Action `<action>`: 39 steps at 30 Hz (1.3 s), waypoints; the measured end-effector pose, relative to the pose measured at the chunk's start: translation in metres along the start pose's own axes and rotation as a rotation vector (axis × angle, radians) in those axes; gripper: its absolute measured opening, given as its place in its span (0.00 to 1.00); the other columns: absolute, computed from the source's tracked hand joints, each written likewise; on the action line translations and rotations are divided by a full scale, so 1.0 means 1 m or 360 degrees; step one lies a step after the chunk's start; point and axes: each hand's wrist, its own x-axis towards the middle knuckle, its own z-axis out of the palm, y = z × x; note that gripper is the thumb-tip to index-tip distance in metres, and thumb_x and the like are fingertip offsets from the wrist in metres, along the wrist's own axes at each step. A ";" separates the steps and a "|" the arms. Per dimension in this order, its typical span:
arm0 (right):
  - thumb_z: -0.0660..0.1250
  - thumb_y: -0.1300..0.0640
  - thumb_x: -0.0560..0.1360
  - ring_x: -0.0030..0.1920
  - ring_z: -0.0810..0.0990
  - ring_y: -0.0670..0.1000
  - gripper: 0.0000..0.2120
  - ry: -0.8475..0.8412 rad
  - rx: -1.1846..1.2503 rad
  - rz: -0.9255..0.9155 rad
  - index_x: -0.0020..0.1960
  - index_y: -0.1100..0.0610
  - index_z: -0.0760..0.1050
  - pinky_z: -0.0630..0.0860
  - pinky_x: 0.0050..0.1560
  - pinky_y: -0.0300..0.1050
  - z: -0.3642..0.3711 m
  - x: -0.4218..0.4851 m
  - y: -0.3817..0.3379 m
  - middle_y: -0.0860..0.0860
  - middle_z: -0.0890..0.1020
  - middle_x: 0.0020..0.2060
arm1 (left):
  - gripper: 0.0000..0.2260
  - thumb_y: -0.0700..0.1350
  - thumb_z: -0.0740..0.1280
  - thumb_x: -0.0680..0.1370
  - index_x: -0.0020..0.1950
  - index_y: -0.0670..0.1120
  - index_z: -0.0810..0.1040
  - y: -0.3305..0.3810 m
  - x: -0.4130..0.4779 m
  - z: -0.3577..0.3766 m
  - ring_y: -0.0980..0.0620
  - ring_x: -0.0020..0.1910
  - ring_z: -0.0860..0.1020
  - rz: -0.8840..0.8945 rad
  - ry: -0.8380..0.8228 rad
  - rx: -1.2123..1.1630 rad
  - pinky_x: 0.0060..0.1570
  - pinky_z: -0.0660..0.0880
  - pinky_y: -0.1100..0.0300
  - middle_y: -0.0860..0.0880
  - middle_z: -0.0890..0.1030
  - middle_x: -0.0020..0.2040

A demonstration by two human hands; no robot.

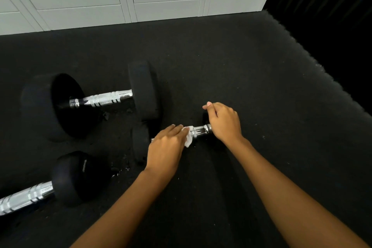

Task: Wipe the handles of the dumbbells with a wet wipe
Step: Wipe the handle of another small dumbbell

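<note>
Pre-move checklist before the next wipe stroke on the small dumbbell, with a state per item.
1. Wipe on metal: ok. The left hand holds the wet wipe on the handle of the small dumbbell.
2. Dumbbell steadied: ok. The right hand grips its right end.
3. Stroke path: ok. Bare chrome shows between the hands.
4. Wipe wet enough: cannot tell.
5. Other handles done: cannot tell. The large dumbbell and the near-left dumbbell lie on the floor, with no hand on them.
</note>
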 end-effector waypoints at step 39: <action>0.52 0.51 0.80 0.46 0.78 0.47 0.17 0.0054 0.0010 0.0012 0.54 0.54 0.78 0.74 0.49 0.48 0.002 0.001 0.000 0.49 0.81 0.49 | 0.12 0.39 0.70 0.73 0.56 0.43 0.78 0.005 0.011 0.001 0.47 0.52 0.79 0.0042 -0.0035 -0.0369 0.52 0.74 0.59 0.44 0.81 0.52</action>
